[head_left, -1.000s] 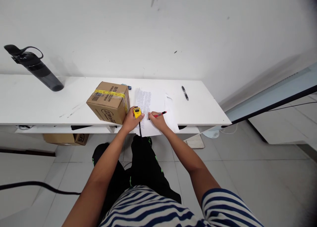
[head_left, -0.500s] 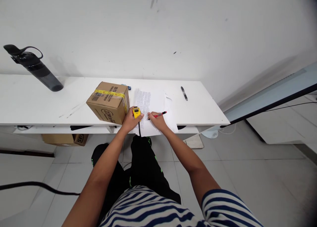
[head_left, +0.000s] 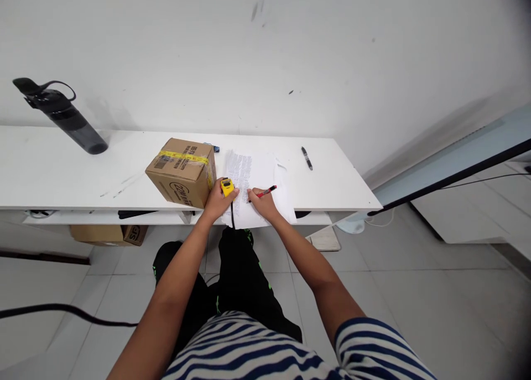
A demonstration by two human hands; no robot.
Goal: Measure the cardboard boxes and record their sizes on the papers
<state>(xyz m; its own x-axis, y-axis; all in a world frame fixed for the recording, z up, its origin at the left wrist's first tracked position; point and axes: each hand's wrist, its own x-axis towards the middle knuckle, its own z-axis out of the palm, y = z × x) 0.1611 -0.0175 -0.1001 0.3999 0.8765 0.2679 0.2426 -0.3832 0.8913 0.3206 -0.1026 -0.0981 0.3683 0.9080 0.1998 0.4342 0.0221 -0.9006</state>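
Note:
My left hand is closed around a yellow tape measure, whose black strap hangs down over the desk's front edge. In my right hand is a red pen with a black end, pinched between the fingers. The pen's tip is hidden by the fingers, low over the white paper sheets. Dense handwriting covers the left part of the paper. A taped cardboard box stands just left of my left hand, close to the wrist.
On the narrow white desk a dark water bottle stands at the left. A black pen lies right of the paper. Behind the desk rises a white wall. Another cardboard box sits below, near the lower shelf.
The camera view has shifted slightly. Both hands keep their holds on the tape measure and the red pen, with hardly any movement over the paper.

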